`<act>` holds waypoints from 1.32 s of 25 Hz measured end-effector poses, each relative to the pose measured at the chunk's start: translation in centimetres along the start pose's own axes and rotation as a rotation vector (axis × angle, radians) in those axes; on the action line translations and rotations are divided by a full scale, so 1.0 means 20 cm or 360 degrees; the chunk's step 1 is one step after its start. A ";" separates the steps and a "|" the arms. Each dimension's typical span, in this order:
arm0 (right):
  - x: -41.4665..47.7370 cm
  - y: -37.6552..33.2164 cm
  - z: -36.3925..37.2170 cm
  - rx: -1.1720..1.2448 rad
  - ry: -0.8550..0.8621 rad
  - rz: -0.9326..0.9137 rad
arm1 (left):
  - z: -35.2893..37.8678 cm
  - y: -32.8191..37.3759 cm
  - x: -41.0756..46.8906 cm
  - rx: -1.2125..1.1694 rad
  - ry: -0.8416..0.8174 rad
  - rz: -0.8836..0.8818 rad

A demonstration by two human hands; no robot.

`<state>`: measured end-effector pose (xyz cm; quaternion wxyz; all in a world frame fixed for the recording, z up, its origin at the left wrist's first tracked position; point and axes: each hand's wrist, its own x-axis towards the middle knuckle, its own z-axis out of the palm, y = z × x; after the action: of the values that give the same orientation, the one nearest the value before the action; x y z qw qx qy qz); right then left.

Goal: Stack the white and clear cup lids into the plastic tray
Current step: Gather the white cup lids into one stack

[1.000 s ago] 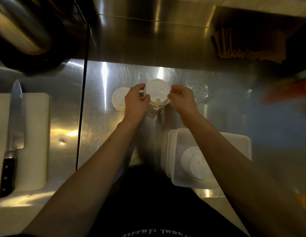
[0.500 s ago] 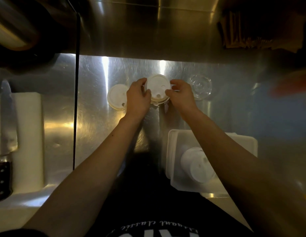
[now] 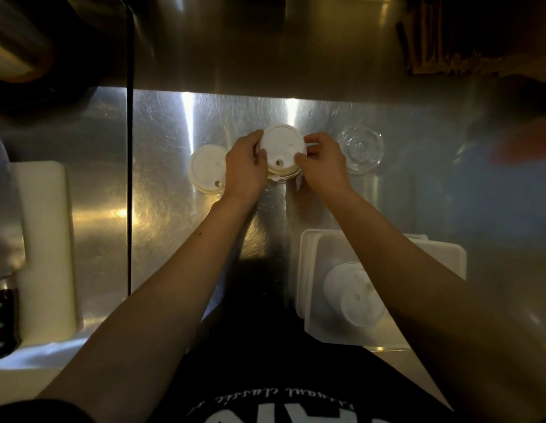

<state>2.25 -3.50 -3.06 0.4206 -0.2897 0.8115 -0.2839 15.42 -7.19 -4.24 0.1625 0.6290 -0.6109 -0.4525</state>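
Note:
A small stack of white cup lids (image 3: 282, 151) is pinched from both sides at the middle of the steel counter: my left hand (image 3: 245, 166) grips its left edge and my right hand (image 3: 323, 163) its right edge. To the left lies another white lid pile (image 3: 206, 169), partly behind my left hand. A stack of clear lids (image 3: 360, 149) sits just right of my right hand. The translucent plastic tray (image 3: 308, 270) lies near the counter's front edge and holds a stack of white lids (image 3: 352, 293), partly hidden by my right forearm.
A white cutting board (image 3: 45, 248) with a black-handled knife (image 3: 3, 312) lies at the far left. A dark seam (image 3: 129, 184) splits the counter. The steel backsplash (image 3: 265, 50) rises behind. Brown paper items (image 3: 442, 50) sit at the top right.
Both hands keep hold of the white lid stack, and the fingers have shifted slightly around its rim. The camera has tilted, so the scene sits lower in view.

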 end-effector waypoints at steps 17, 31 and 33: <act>0.01 0.07 0.03 -0.0184 0.0039 -0.0033 | 0.04 -0.03 0.03 0.0121 0.0004 0.0089; -0.05 0.03 -0.03 -0.0207 -0.0051 -0.0010 | -0.05 0.02 -0.01 0.0148 -0.0109 0.0057; -0.08 0.01 -0.04 -0.0179 -0.0021 -0.0028 | -0.07 0.03 -0.04 0.0091 -0.0044 0.0049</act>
<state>2.21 -2.07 -1.99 0.4064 -0.3217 0.8209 -0.2397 16.25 -7.09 -2.70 0.1429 0.6176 -0.6355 -0.4408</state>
